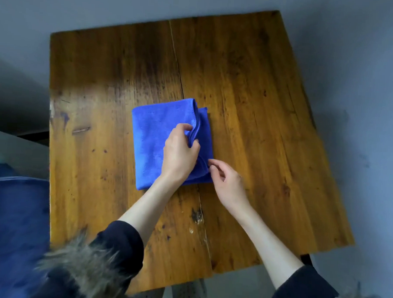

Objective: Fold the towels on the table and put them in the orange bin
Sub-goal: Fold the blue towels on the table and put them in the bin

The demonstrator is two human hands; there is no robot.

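A blue towel (153, 144) lies folded in the middle of the wooden table (260, 106). My left hand (179, 152) is on top of it and pinches the towel's right hem between thumb and fingers, bunching the edge up. My right hand (225, 181) sits at the towel's lower right corner, its fingers curled and its fingertips touching the hem there. Whether it pinches the cloth I cannot tell. A narrow lower layer of the towel sticks out on the right side. No orange bin is in view.
The table's plank top has a seam running down the middle. A dark blue cushioned seat (14, 231) stands at the left, close to the table's edge. Grey floor (363, 66) surrounds the table. Fur-trimmed dark sleeves show at the bottom.
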